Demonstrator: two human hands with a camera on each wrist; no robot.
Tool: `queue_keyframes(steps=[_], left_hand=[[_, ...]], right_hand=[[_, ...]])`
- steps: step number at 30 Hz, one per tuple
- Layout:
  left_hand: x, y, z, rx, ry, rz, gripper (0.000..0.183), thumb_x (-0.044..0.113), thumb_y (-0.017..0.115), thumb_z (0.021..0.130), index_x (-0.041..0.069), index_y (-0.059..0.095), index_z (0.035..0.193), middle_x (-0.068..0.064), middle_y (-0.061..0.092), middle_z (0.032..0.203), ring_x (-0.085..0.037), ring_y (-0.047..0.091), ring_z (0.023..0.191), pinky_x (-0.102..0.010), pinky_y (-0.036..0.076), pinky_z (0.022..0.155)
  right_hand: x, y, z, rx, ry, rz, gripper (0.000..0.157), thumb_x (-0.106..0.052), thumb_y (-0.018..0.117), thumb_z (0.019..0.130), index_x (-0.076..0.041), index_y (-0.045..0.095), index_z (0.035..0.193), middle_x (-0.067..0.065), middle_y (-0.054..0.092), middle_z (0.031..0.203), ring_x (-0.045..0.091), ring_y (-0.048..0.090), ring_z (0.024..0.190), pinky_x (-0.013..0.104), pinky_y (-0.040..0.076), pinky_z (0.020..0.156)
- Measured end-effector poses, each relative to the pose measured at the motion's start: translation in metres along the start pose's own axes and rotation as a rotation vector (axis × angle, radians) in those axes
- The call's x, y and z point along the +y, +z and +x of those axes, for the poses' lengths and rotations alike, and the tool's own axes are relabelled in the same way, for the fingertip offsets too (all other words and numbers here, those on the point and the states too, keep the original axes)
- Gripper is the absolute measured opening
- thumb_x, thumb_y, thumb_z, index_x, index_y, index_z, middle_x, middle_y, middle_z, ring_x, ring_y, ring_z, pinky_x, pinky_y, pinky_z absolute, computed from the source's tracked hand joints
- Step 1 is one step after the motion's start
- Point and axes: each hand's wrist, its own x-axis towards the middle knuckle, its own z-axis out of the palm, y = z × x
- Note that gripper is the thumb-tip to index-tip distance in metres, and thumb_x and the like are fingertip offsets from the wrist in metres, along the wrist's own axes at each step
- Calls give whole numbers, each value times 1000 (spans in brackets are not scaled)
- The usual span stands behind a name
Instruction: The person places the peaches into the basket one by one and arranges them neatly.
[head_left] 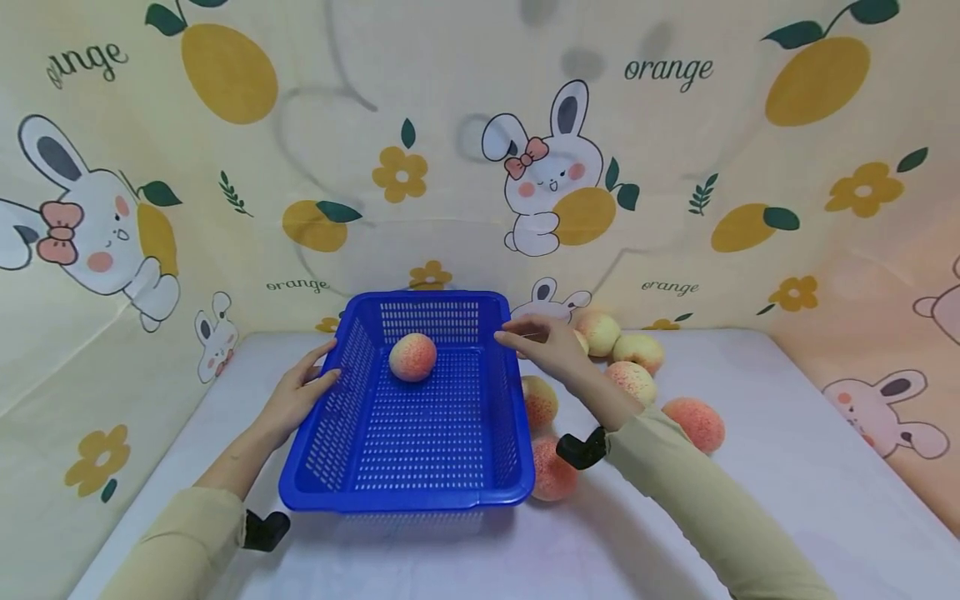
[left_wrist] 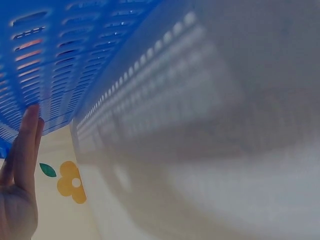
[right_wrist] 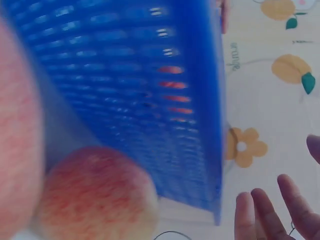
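A blue plastic basket (head_left: 420, 500) with slotted walls stands in front of me, and one pink-and-yellow peach (head_left: 412, 357) lies inside near its far end. At the basket's left rim my left hand (head_left: 292, 398) holds on, thumb at the rim; in the left wrist view its fingers (left_wrist: 27, 140) lie along the outer wall. My right hand (head_left: 551, 346) hovers at the far right corner of the rim, thumb and fingers apart with nothing between them. In the right wrist view its fingers (right_wrist: 295, 205) are spread, away from the basket wall.
Along the basket's right side lie a red peach (head_left: 553, 471) and a yellow-red peach (head_left: 538, 402). Farther right are another red peach (head_left: 696, 423), a pale peach (head_left: 632, 381) and several yellowish ones (head_left: 637, 352) towards the back. A printed cloth backdrop (head_left: 465, 75) surrounds the white table (head_left: 795, 500).
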Motion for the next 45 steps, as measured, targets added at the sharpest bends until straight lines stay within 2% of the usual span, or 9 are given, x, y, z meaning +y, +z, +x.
queue_keyframes(steps=[10,17,22,33,38,42,45], left_hand=[[-2,0,1,8,-10,17,59,29,41,103,16,14,155,-33,40,140,-44,59,110,-41,59,77],[-3,0,1,6,-11,6,60,31,41,103,17,14,155,-32,38,143,-46,56,114,-43,58,80],[-2,0,1,6,-18,1,60,31,41,103,18,14,155,-32,38,143,-46,56,114,-43,58,80],[-3,-1,2,0,-14,-31,61,31,43,103,19,14,155,-32,41,141,-38,63,105,-37,59,75],[-4,-1,2,-2,-11,-42,61,31,43,103,19,15,155,-32,42,140,-35,64,104,-36,59,74],[-4,-1,2,2,-13,-38,61,31,44,103,19,15,155,-32,42,140,-37,63,105,-36,59,75],[-4,-1,1,4,-10,-40,61,31,43,103,18,15,155,-32,42,140,-37,64,104,-36,59,75]], right_hand=[[19,-5,-14,54,-135,-105,35,-26,69,89,0,68,112,15,69,109,28,66,102,42,54,89],[35,-5,-21,49,-89,-43,34,-22,69,88,2,66,112,16,68,109,29,64,104,41,53,91],[43,-6,-26,19,-53,-24,37,-21,69,88,1,64,116,18,66,116,32,60,111,44,51,94],[57,-8,-32,-33,-72,-17,43,-20,70,87,1,61,124,21,60,127,38,53,123,45,48,99],[65,-7,-32,-62,-85,-19,46,-17,69,87,4,59,126,22,58,130,40,50,125,51,43,104],[71,-6,-33,-86,-31,-35,49,-21,70,86,0,59,128,19,56,134,40,45,131,56,35,108],[73,-5,-34,-114,-4,-6,53,-23,70,85,-2,56,131,20,53,138,43,42,132,57,34,109]])
